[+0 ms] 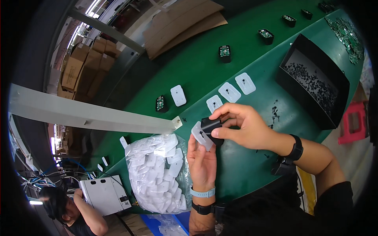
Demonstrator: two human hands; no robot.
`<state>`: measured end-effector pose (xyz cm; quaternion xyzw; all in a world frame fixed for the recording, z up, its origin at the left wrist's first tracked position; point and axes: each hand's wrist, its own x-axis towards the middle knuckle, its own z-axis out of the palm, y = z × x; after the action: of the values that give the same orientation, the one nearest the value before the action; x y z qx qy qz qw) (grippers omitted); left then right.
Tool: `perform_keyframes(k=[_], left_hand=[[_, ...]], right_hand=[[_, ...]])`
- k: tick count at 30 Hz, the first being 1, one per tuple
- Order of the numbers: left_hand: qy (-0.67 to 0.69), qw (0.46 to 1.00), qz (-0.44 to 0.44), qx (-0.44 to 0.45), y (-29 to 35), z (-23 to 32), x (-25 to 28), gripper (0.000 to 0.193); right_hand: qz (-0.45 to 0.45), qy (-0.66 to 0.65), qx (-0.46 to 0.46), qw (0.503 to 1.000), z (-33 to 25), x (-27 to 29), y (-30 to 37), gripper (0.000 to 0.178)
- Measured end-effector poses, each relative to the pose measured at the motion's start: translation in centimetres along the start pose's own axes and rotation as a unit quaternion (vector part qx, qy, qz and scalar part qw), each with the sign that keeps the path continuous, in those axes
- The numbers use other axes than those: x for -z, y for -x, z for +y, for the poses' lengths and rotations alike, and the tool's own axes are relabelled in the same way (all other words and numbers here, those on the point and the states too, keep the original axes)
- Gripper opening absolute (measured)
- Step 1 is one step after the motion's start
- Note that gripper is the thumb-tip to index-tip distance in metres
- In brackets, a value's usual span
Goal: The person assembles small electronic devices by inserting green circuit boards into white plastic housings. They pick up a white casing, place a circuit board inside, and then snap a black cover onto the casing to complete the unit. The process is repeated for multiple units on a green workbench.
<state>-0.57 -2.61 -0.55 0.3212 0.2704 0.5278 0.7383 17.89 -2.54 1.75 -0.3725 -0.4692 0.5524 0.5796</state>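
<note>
Between the fingers and palm of my left hand is a white plastic cover with a small black part at its middle. My right hand grips a black plastic housing by its sides, tilted and close against the cover; whether they touch I cannot tell. Just beyond my hands lie three similar white covers in a row, each with a small black part on it. Farther left, another white cover lies beside a black housing with a green circuit board.
A clear bag of white covers sits left of my left hand. On the right stands a black bin of small black parts; loose ones lie nearby. Housings with boards line the green belt. A white post crosses left; another person is lower left.
</note>
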Motion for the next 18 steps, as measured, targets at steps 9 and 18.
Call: perform_keyframes(k=[9, 18], left_hand=[[-0.056, 0.998, -0.003, -0.014, 0.45, -0.2, -0.04, 0.052], [-0.066, 0.997, -0.012, -0.039, 0.63, -0.45, 0.32, 0.05]], right_hand=[[0.026, 0.045, 0.03, 0.998, 0.18, -0.57, 0.6, 0.035], [0.018, 0.018, 0.003, 1.0, 0.43, -0.46, 0.53, 0.035]])
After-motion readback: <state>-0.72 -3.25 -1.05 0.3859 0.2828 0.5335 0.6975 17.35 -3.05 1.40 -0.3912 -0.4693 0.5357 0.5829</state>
